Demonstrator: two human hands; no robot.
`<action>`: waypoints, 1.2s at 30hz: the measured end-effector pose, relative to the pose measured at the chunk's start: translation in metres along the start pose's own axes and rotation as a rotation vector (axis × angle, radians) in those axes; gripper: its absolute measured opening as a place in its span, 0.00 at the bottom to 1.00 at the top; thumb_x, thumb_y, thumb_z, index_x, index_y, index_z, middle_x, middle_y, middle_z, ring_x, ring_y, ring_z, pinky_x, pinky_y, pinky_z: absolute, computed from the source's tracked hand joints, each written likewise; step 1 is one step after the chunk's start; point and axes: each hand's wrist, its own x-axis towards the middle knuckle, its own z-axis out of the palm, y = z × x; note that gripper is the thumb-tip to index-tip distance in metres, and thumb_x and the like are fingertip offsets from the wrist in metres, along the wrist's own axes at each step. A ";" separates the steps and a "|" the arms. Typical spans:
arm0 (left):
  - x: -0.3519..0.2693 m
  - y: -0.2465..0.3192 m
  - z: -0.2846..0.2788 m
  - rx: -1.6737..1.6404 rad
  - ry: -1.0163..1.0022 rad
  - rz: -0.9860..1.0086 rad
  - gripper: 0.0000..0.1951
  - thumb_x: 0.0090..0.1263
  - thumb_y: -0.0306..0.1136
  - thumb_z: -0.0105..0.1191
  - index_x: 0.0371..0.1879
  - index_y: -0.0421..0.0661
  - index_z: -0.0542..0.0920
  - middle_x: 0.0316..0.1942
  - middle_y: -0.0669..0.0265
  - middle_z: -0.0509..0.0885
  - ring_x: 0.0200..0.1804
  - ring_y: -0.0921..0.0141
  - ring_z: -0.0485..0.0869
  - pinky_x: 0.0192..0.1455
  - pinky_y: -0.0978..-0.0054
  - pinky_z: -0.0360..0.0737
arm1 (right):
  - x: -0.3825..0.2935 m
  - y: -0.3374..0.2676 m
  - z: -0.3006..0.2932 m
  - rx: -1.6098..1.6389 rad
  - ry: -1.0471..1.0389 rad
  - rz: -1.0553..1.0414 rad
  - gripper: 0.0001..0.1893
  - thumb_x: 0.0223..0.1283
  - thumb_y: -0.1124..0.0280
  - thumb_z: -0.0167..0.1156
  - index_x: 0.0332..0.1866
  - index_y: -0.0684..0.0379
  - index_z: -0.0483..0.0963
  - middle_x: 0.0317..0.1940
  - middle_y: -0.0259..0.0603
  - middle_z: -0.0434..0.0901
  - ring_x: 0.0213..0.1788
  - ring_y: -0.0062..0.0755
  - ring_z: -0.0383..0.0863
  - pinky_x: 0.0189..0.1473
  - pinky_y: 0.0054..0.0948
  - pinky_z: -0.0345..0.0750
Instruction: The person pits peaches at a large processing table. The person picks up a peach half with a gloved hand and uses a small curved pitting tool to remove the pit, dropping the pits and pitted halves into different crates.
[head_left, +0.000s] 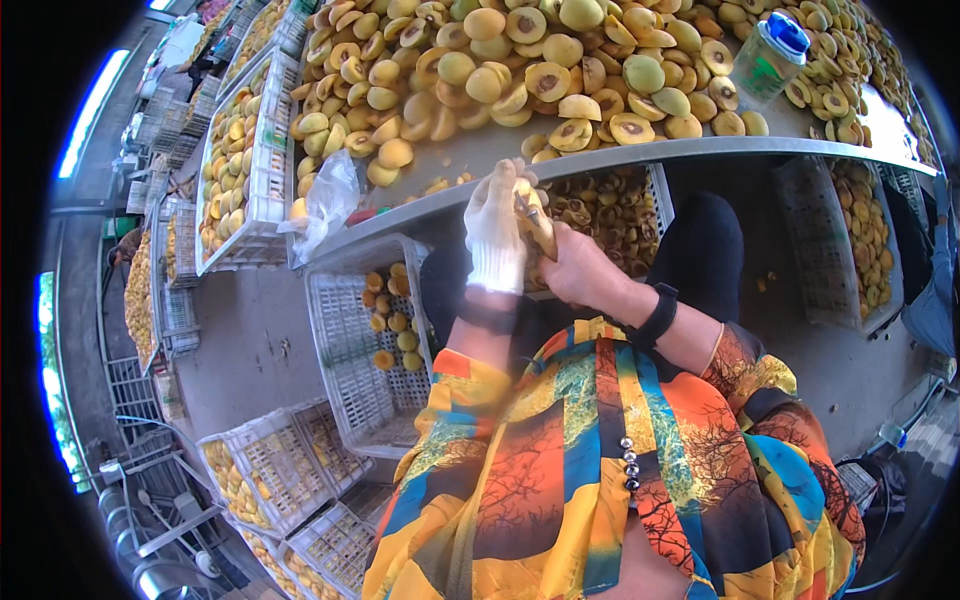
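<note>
My left hand (495, 221), in a white knit glove, is raised at the metal table's front edge (450, 196). Between its fingers is a yellow peach half (529, 195), largely covered by the fingers and the tool. My bare right hand (586, 264) grips a small hand tool (546, 234) with a pale wooden-looking handle. Its dark metal end meets the fruit; the exact shape of the tip is hard to make out. Just beyond my hands, halved peaches (547, 81) are heaped on the table, several with brown pits showing.
Below the table edge stands a crate of brown-centred fruit pieces (607, 217). A white plastic crate (337, 360) by my left leg holds some peach halves. Left are a filled crate (281, 112) and a clear plastic bag (330, 196). A blue-lidded bottle (769, 60) stands among the fruit; a person's sleeve (930, 300) shows far right.
</note>
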 end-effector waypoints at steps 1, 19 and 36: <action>0.001 -0.001 0.001 0.001 -0.002 0.000 0.17 0.68 0.43 0.54 0.43 0.40 0.78 0.31 0.59 0.82 0.25 0.68 0.81 0.27 0.75 0.79 | 0.001 0.002 0.000 0.001 0.002 -0.001 0.11 0.56 0.73 0.49 0.40 0.69 0.65 0.18 0.45 0.74 0.14 0.30 0.75 0.15 0.29 0.72; -0.002 -0.008 0.011 0.547 -0.060 0.033 0.12 0.67 0.34 0.55 0.35 0.36 0.81 0.25 0.61 0.83 0.21 0.72 0.79 0.25 0.81 0.75 | -0.009 0.018 0.001 0.229 -0.172 0.258 0.10 0.55 0.74 0.50 0.40 0.67 0.64 0.17 0.42 0.71 0.11 0.27 0.68 0.12 0.27 0.67; 0.008 -0.003 -0.025 -0.138 0.023 -0.043 0.15 0.70 0.49 0.46 0.34 0.49 0.77 0.31 0.64 0.81 0.26 0.68 0.79 0.21 0.75 0.75 | -0.012 0.023 -0.004 0.718 -0.412 0.116 0.04 0.56 0.74 0.52 0.36 0.59 0.67 0.18 0.27 0.65 0.14 0.14 0.62 0.14 0.16 0.61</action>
